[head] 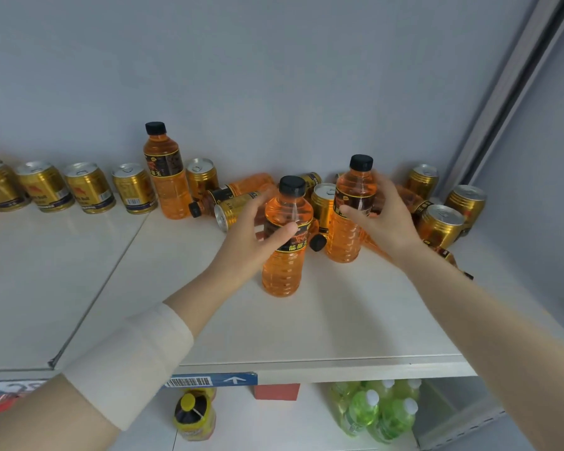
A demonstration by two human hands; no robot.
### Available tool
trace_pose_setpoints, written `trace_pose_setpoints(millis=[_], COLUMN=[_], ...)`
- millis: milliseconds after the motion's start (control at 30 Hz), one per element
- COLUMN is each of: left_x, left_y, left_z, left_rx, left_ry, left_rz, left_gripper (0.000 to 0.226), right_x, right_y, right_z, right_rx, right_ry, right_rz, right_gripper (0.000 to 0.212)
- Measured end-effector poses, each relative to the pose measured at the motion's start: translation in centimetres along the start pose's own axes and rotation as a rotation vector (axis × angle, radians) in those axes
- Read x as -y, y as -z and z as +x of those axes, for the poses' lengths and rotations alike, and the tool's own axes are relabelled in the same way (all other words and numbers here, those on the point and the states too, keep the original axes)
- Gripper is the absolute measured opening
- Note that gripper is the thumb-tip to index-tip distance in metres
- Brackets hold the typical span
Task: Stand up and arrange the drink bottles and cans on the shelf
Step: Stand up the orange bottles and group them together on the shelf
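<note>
Front bottle (282,255) is standing upright mid-shelf (306,336), L hand (248,236) wrapping it w/ thumb across the label, fingers curling behind. R hand (386,222) is gripping second bottle (345,229) the same way, also upright, just behind-right of the first. Step in hand looks like standing up this pair. Next move prob. calls for sliding both back in line w/ back bottle (166,177) and can row (88,190), w/o knocking lying can (233,211) or lying bottle (241,187). More bottles are lying behind R hand and under R forearm, mostly hidden, so count unclear. Far-left edge is cutting off, labels too blurry to read.
</note>
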State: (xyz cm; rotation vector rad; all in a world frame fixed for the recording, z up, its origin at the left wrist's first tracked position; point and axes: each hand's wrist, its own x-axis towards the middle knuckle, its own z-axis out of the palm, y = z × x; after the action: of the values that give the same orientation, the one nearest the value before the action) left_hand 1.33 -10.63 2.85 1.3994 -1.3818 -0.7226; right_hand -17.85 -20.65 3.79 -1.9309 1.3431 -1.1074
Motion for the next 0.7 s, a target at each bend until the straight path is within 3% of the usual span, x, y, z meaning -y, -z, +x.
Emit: trace_pose_setpoints(millis=[133, 333, 400, 700], left_x=[1.2, 1.3, 1.1, -2.5], left_y=[-1.8, -2.0, -1.5, 7.6], left_z=[-0.5, -0.2, -0.5, -3.6], left_rx=[-0.159, -0.307, -0.311, -0.341], left_ry=[0.02, 0.026, 0.033, -0.064], left_rz=[-0.027, -0.013, -0.038, -0.15], left_gripper=[0.092, 0.08, 0.079, 0.033], right_x=[-2.1, -3.8, -3.5, 3.5], right_y=[-2.7, -5.3, -4.8, -2.4], right_z=[-0.7, -0.5, -0.6, -4.4], right_rx=[-0.116, -0.306, -0.292, -0.13], right_ry=[-0.089, -0.162, -0.173, -0.199], right_rz=[0.102, 0.046, 0.043, 0.242], right_gripper=[0.092, 0.077, 0.073, 0.049])
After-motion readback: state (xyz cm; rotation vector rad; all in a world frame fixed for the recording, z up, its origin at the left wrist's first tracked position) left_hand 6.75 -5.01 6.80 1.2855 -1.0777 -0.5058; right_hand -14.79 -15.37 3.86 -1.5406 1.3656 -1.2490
